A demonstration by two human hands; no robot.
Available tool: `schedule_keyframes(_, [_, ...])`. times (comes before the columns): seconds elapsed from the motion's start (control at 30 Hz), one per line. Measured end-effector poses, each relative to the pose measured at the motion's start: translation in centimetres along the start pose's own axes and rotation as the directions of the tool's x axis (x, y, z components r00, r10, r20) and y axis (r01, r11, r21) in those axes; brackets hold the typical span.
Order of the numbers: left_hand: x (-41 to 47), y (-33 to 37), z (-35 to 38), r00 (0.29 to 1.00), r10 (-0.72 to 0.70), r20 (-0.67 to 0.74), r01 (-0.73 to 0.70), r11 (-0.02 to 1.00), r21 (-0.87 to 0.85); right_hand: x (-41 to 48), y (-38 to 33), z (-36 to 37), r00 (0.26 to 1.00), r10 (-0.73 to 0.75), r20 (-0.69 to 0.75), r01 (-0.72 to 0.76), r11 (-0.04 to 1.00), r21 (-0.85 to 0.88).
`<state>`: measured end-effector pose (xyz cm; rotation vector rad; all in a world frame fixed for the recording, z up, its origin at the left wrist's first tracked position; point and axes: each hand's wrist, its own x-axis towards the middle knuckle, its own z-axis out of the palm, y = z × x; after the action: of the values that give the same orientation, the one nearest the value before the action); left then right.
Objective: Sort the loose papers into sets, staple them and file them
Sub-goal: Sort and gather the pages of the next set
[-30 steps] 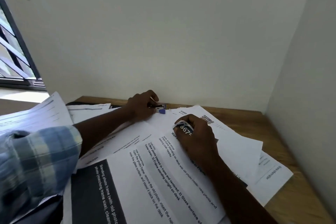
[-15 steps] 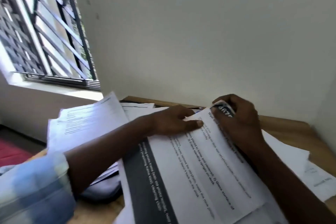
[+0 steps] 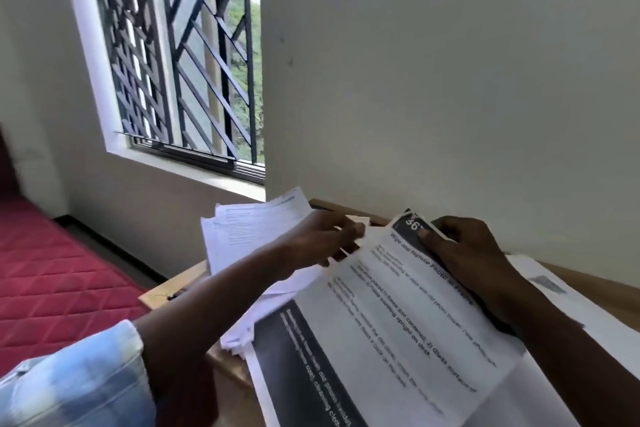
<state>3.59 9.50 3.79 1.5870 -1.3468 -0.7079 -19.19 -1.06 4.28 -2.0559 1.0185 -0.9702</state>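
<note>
Desk (image 3: pixel 166 289), papers (image 3: pixel 398 340) in right hand (image 3: pixel 464 253)

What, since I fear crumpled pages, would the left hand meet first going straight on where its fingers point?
Probably the left edge of the printed sheet that the right hand grips by its top corner: the left hand points rightward at it, though blur leaves the gap unclear.

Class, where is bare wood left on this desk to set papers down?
Narrow strips only: the wooden desk's left corner beside the loose white paper pile, and along the wall behind the flat white sheets at right. The middle is crowded.
</note>
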Motion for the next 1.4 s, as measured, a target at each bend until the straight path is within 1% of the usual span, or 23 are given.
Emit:
schedule_keyframes(0.03, [0.3,-1.6,-1.1,0.994,-0.005,-0.112,0.010,0.999,0.039,0.4,-0.1,0.5,0.998,0.025,0.057,-0.029,0.997,0.070])
schedule_keyframes(0.1, [1.0,-4.6,-3.6,0.957,0.030,-0.289,0.040,0.971,0.235,1.3,-0.1,1.6,0.982,0.074,0.171,-0.100,0.984,0.150])
schedule_keyframes(0.17, [2.1,-6.8,-6.4,0.924,0.065,-0.376,0.108,0.901,0.420,2.3,0.2,2.8,0.965,0.105,0.241,-0.147,0.975,0.165])
schedule_keyframes(0.27, [5.1,-8.3,-10.9,0.866,0.113,-0.488,0.207,0.806,0.554,3.6,1.0,4.7,0.958,0.077,0.277,-0.109,0.989,0.103])
schedule_keyframes(0.4, [9.0,-9.0,-15.3,0.868,0.036,-0.495,0.346,0.670,0.657,3.3,3.0,7.1,0.940,-0.001,0.341,0.001,1.000,0.001])
schedule_keyframes(0.47, [10.5,-9.8,-15.9,0.875,-0.043,-0.482,0.405,0.611,0.680,2.8,4.3,8.2,0.936,-0.005,0.351,0.013,1.000,-0.020])
schedule_keyframes(0.57, [11.7,-11.1,-15.6,0.863,-0.214,-0.457,0.500,0.482,0.720,2.7,5.2,8.7,0.948,-0.009,0.317,0.016,1.000,-0.020])
schedule_keyframes(0.6, [11.8,-11.7,-15.4,0.859,-0.231,-0.457,0.510,0.461,0.726,2.7,5.3,8.8,0.947,-0.014,0.321,0.019,1.000,-0.012])
schedule_keyframes(0.63, [11.9,-12.2,-15.4,0.856,-0.219,-0.469,0.515,0.452,0.728,2.7,5.3,8.8,0.947,-0.016,0.322,0.019,1.000,-0.004])
schedule_keyframes(0.7, [11.9,-12.7,-15.4,0.854,-0.163,-0.494,0.508,0.468,0.723,2.6,5.2,8.8,0.946,-0.014,0.323,0.018,1.000,-0.010])
schedule_keyframes(0.8, [10.9,-13.2,-15.2,0.867,-0.074,-0.492,0.448,0.546,0.708,2.7,5.2,8.8,0.942,-0.021,0.334,0.036,0.999,-0.039])
schedule_keyframes(0.87, [9.9,-13.6,-15.2,0.880,-0.039,-0.474,0.413,0.555,0.722,2.6,5.1,8.7,0.942,-0.033,0.334,0.052,0.997,-0.049])
schedule_keyframes(1.0, [8.1,-14.0,-15.2,0.897,-0.034,-0.441,0.390,0.528,0.754,2.3,5.3,8.3,0.944,-0.059,0.324,0.080,0.995,-0.053])
schedule_keyframes(1.13, [6.7,-13.6,-15.3,0.911,-0.079,-0.405,0.359,0.636,0.683,1.7,5.5,7.6,0.946,-0.055,0.320,0.090,0.991,-0.094])
schedule_keyframes(1.2, [5.9,-13.2,-15.2,0.910,-0.065,-0.409,0.335,0.696,0.635,1.5,5.5,7.1,0.945,-0.052,0.324,0.097,0.987,-0.127])
schedule_keyframes(1.27, [4.8,-12.9,-15.5,0.911,-0.025,-0.412,0.283,0.765,0.579,1.4,5.1,6.4,0.931,-0.050,0.360,0.105,0.986,-0.133])
schedule_keyframes(1.33, [3.5,-12.8,-16.4,0.918,0.020,-0.397,0.233,0.782,0.578,1.7,4.0,5.5,0.912,-0.057,0.407,0.106,0.990,-0.099])
schedule_keyframes(1.4, [2.1,-12.8,-17.8,0.928,0.028,-0.372,0.219,0.765,0.606,2.8,2.5,4.7,0.900,-0.086,0.427,0.118,0.992,-0.049])
